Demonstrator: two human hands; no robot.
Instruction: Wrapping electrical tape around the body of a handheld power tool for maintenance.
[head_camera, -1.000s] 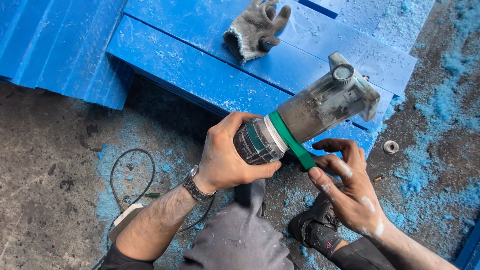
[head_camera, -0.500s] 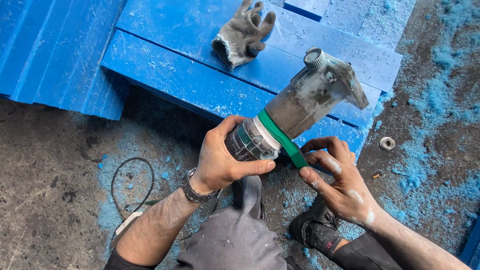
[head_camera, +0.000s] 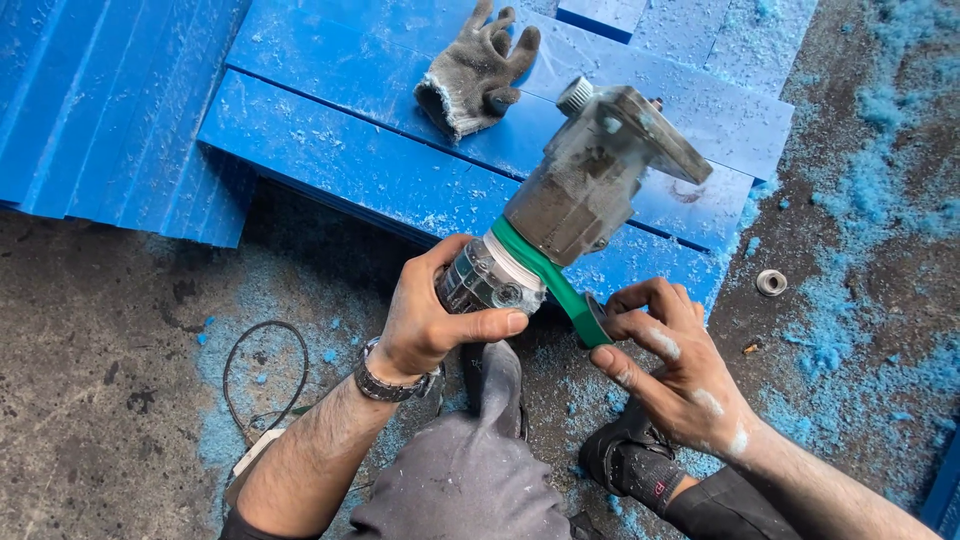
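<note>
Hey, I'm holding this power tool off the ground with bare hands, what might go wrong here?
Three likely risks. The left hand alone carries the power tool, so it might slip and drop. The right hand's fingers pinch the green lever and could get nipped. Both hands are bare while the glove lies unused on the blue boards. Also, the cord loops near the knee, a possible snag.
</note>
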